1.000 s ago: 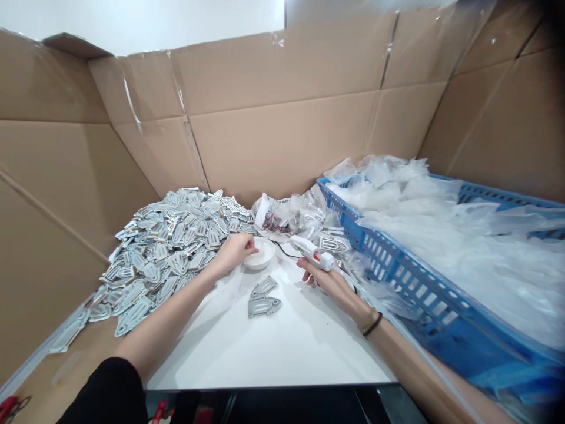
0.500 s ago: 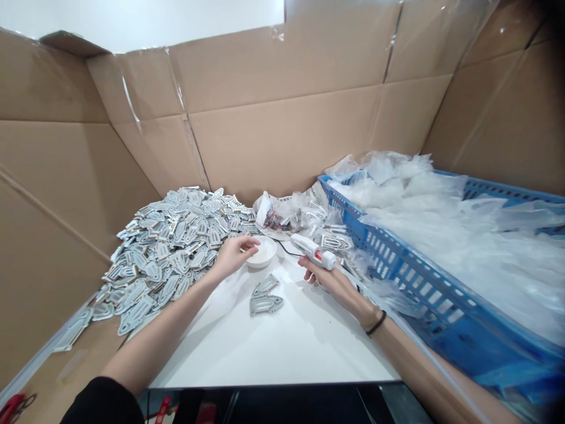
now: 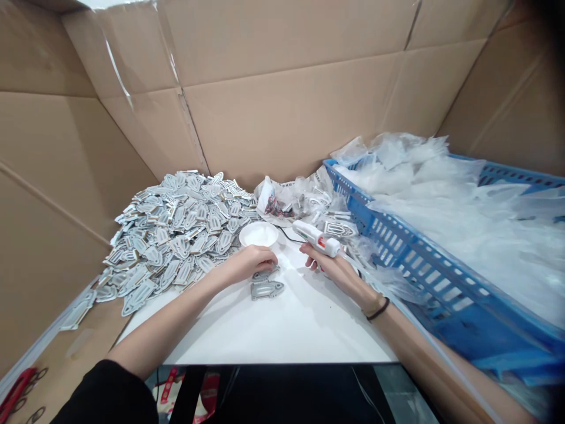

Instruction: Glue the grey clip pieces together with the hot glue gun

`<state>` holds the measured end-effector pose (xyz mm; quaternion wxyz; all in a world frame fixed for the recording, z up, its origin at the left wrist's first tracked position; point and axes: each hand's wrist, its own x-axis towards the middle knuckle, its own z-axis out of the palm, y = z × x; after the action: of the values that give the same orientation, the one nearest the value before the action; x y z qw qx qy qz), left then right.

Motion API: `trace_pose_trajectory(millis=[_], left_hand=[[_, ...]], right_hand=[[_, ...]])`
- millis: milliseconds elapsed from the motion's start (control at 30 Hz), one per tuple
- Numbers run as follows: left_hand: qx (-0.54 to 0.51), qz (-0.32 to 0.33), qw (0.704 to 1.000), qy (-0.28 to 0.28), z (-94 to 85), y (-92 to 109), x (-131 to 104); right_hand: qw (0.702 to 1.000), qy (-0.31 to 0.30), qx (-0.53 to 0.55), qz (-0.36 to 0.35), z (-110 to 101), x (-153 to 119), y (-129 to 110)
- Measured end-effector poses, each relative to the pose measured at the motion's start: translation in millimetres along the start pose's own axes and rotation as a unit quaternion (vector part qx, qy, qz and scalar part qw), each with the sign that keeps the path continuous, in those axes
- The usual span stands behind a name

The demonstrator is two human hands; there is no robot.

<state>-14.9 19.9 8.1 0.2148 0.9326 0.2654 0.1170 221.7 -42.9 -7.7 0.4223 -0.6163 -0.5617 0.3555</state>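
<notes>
My right hand (image 3: 329,264) is closed around a white hot glue gun (image 3: 315,237) with an orange-red part, its nozzle pointing up and left above the white table. My left hand (image 3: 252,261) has its fingers curled down on a flat grey slotted piece (image 3: 260,275), which the hand partly covers. Just nearer to me lies a second grey slotted piece (image 3: 267,290) with a pointed end, flat on the white table (image 3: 282,335). Behind my left hand stands a small white bowl (image 3: 259,234); its content is hard to make out.
A large heap of similar grey pieces (image 3: 180,227) fills the left side. At the right stands a blue crate (image 3: 397,253) full of clear plastic bags (image 3: 477,235). Bagged parts (image 3: 309,203) lie at the back, before cardboard walls (image 3: 282,118). Red-handled scissors (image 3: 17,391) lie lower left.
My left hand has moved from beside the bowl, down and right, onto the upper grey piece. My right hand keeps the glue gun in nearly the same place. The view has tilted down.
</notes>
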Motion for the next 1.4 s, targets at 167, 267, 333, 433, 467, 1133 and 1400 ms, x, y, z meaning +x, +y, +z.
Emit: trace_pose_trajectory(millis=[167, 267, 333, 433, 467, 1133, 1400], left_hand=[[-0.002, -0.017, 0.999, 0.031, 3.7, 5.8, -5.5], [-0.046, -0.067, 0.993, 0.081, 2.6, 12.1, -10.0], [-0.099, -0.107, 0.983, 0.114, 4.3, 14.8, -11.9], [-0.123, -0.156, 0.968, 0.154, 11.8, 16.2, -13.9], [-0.107, -0.168, 0.965, 0.168, 15.0, 16.3, -14.5], [0.015, -0.173, 0.969, 0.178, 31.5, 14.6, -19.7], [0.023, -0.187, 0.961, 0.201, 38.2, 16.5, -18.7]], right_hand=[[1.0, -0.011, 0.008, 0.006, 0.1, -2.0, -2.2], [1.0, -0.008, 0.014, 0.011, 1.4, -2.6, -2.1], [1.0, -0.004, 0.017, 0.02, 2.0, -2.1, -1.9], [0.999, -0.004, 0.015, 0.031, 1.9, -1.0, -2.5], [0.999, -0.004, 0.016, 0.034, 1.6, -0.9, -2.9], [1.0, -0.003, 0.009, 0.024, 1.1, -0.6, -1.8], [1.0, -0.001, -0.001, 0.014, 3.3, -0.7, 2.3]])
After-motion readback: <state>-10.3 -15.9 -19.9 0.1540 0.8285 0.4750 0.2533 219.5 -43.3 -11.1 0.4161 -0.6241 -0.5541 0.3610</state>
